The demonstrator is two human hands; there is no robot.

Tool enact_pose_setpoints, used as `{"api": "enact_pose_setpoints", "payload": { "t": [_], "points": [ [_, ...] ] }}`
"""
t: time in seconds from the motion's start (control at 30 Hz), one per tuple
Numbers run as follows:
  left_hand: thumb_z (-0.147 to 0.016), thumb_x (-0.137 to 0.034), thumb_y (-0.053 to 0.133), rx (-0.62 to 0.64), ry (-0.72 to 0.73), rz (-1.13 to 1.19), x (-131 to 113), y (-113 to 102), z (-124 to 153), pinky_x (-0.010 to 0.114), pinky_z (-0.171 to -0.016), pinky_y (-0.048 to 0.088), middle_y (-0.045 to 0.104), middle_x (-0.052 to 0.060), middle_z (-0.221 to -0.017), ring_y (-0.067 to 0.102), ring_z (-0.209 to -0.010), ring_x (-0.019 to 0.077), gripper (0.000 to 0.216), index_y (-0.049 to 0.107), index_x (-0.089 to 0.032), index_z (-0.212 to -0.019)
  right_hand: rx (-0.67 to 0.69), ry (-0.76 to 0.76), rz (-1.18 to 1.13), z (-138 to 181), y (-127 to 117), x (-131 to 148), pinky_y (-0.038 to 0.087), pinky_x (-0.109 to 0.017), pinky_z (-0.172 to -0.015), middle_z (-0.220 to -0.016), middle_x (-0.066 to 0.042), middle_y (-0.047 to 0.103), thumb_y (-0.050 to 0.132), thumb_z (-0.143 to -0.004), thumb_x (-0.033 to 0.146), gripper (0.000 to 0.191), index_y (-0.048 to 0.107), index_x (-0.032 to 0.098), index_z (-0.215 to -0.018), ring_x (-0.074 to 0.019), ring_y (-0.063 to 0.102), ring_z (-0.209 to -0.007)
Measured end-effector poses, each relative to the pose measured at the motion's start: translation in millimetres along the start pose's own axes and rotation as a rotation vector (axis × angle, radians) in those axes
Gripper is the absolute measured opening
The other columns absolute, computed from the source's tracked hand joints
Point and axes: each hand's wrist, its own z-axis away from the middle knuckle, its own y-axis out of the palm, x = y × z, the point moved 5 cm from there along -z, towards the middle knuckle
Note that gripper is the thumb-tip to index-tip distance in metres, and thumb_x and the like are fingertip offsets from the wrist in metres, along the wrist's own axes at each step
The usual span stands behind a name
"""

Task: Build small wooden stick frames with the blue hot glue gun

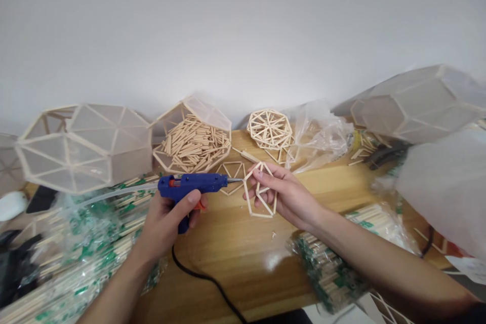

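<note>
My left hand (169,215) is wrapped round the grip of a blue hot glue gun (193,183), a finger on its orange trigger. The gun's nozzle points right and touches a small frame of thin wooden sticks (260,191). My right hand (286,193) pinches that frame and holds it just above the wooden table (235,243). A clear glue stick (114,193) juts from the gun's back, and its black cord (207,279) runs toward me.
A faceted shell full of loose sticks (193,144) and a finished stick lattice (269,129) stand behind. Large paper-covered polyhedra sit at left (81,147) and right (413,104). Bagged stick bundles lie at left (87,248) and right (334,268), with crumpled plastic (317,134) beyond.
</note>
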Motion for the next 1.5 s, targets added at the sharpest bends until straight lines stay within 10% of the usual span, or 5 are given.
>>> {"api": "enact_pose_setpoints", "payload": {
  "t": [0.9, 1.5],
  "points": [
    [-0.083, -0.065, 0.079, -0.054, 0.050, 0.019, 4, -7, -1, 0.023, -0.036, 0.043, 0.061, 0.002, -0.052, 0.055, -0.043, 0.0139, 0.049, 0.076, -0.017, -0.074, 0.059, 0.022, -0.076, -1, -1, -1, 0.061, -0.017, -0.057, -0.082, 0.002, 0.072, 0.093, -0.083, 0.036, 0.029, 0.074, 0.017, -0.094, -0.0117, 0.076, -0.068],
    [-0.085, -0.062, 0.078, 0.123, 0.031, 0.047, 6, 2, 1, 0.021, -0.037, 0.045, 0.067, 0.004, -0.059, 0.058, -0.043, 0.0131, 0.047, 0.078, -0.016, -0.076, 0.138, -0.013, -0.017, 3, 8, -1, 0.062, -0.021, -0.056, -0.083, 0.002, 0.072, 0.090, -0.088, 0.033, 0.022, 0.075, 0.017, -0.091, -0.0142, 0.078, -0.070]
  ]
}}
